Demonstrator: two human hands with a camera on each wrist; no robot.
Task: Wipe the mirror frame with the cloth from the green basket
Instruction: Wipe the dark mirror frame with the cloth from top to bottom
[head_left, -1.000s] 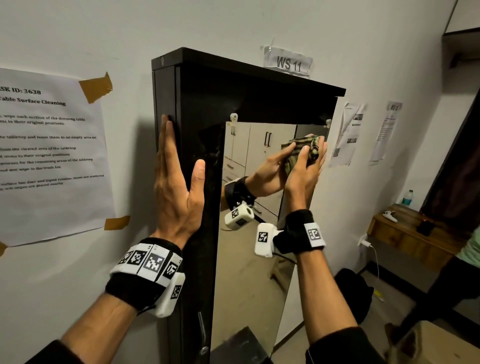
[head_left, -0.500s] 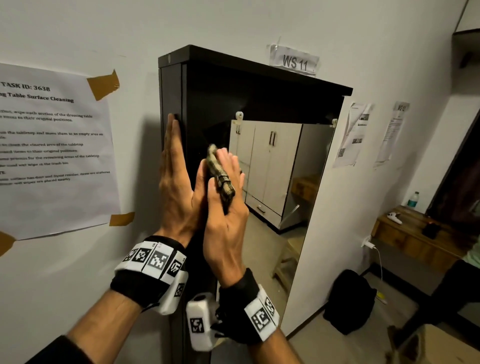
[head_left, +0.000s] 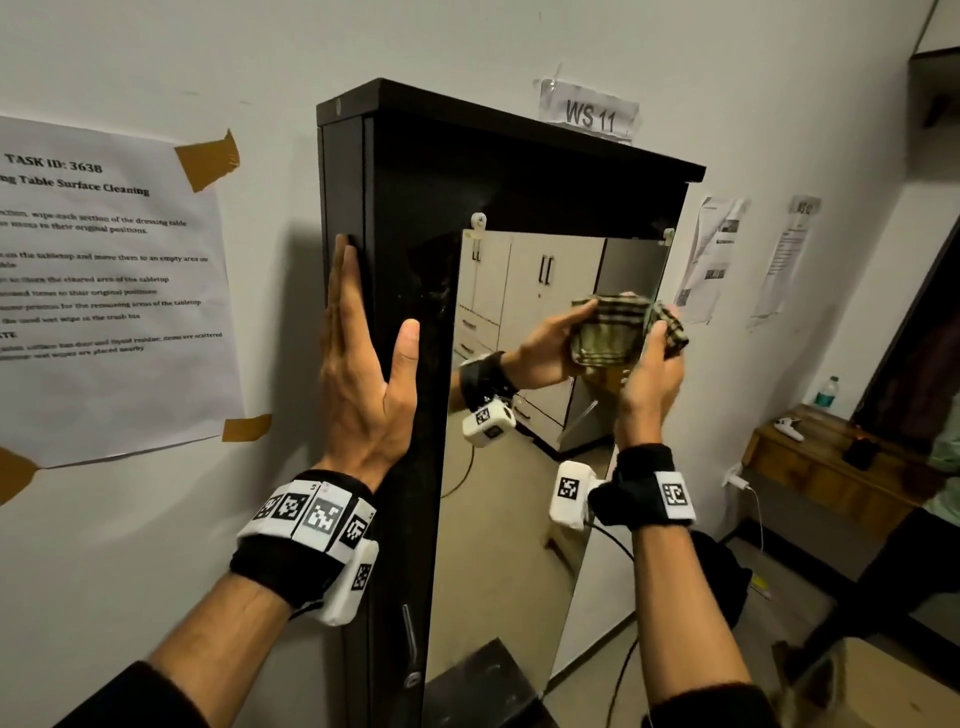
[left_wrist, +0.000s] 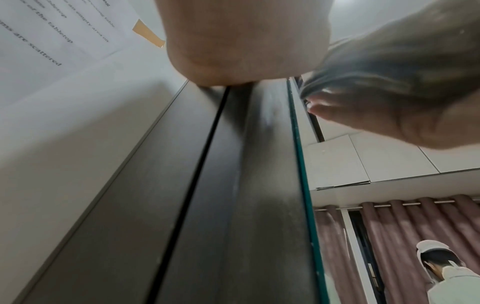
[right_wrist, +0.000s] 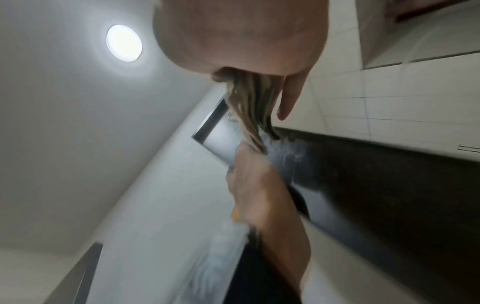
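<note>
A tall black mirror frame (head_left: 410, 208) stands against the wall with its mirror (head_left: 519, 493) facing right. My left hand (head_left: 363, 353) lies flat on the frame's left side, fingers straight and pointing up, thumb spread on the front face. My right hand (head_left: 652, 364) grips a bunched green-and-brown checked cloth (head_left: 674, 332) and presses it to the mirror's right edge, just below the top clip. The mirror reflects that hand and cloth. In the right wrist view the cloth (right_wrist: 249, 107) hangs from under my palm against the dark frame (right_wrist: 389, 174). The green basket is not in view.
A taped task sheet (head_left: 104, 291) hangs on the wall left of the frame, more papers (head_left: 711, 254) to its right. A wooden side table (head_left: 831, 467) with a bottle stands at the right. A black bag (head_left: 727, 582) lies on the floor, and a person's leg shows at far right.
Half a second ago my right hand held the cloth at the frame's left part beside my left hand. It has swept back to the mirror's right edge. The left hand stayed put.
</note>
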